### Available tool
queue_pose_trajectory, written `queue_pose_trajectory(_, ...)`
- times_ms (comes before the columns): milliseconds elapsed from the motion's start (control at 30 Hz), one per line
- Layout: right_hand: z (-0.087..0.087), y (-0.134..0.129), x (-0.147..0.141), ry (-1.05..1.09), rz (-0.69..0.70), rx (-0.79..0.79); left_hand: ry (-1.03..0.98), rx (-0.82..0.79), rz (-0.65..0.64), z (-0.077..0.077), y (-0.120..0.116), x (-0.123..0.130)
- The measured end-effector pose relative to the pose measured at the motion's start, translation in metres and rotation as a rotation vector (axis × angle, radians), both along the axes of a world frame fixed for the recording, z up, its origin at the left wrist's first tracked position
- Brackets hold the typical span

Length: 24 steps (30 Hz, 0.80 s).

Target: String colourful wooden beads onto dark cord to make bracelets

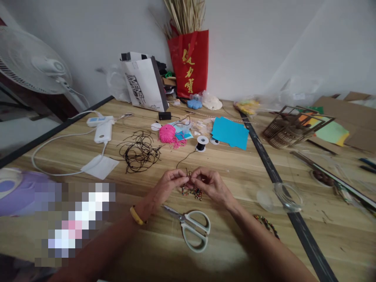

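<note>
Pinching black cord [189, 175] in our left hand [172, 180] and right hand [213, 184], multicoloured beads [197, 193] just beneath, well in from the far edge of the table [232, 164]. Pale-handled scissors [181, 218] lie nearer us; black-thread spool [201, 146] toward that edge.

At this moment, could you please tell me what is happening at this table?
A person's left hand and right hand pinch thin black cord close together, with multicoloured beads right beside them. Pale-handled scissors lie untouched on the wooden table, nearer the person. Beyond the hands stands a spool of black thread.
</note>
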State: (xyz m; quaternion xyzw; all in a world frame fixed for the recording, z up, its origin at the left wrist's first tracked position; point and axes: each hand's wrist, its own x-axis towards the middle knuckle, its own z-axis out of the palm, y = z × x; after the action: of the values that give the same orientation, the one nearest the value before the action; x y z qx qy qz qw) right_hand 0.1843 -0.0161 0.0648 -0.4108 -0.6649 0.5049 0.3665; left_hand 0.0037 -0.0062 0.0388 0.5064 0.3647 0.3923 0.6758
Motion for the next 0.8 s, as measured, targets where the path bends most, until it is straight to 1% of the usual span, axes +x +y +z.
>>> queue_pose_trajectory(67,-0.001,0.000,0.002,-0.040,-0.008,0.033,-0.013,0.014,-0.001,-0.002,0.001,0.003)
queue_pose_trajectory(167,-0.002,0.001,0.003,-0.062,-0.040,0.055,-0.017,0.034,0.002,-0.009,0.004,0.006)
queue_pose_trajectory(333,-0.006,0.001,0.001,-0.048,-0.070,0.046,-0.024,-0.012,0.004,-0.019,0.005,0.007)
queue_pose_trajectory(433,-0.010,0.001,0.000,-0.026,-0.060,0.020,-0.054,-0.084,-0.021,-0.019,0.004,0.007)
queue_pose_trajectory(533,-0.014,0.001,0.001,-0.051,-0.080,0.028,-0.075,-0.126,-0.026,-0.018,0.003,0.008)
queue_pose_trajectory(633,-0.016,0.000,0.003,-0.098,-0.102,0.047,-0.063,-0.108,-0.016,-0.016,0.004,0.010)
queue_pose_trajectory(800,-0.015,-0.004,0.004,-0.103,-0.125,0.053,-0.018,-0.073,0.037,-0.013,0.004,0.011)
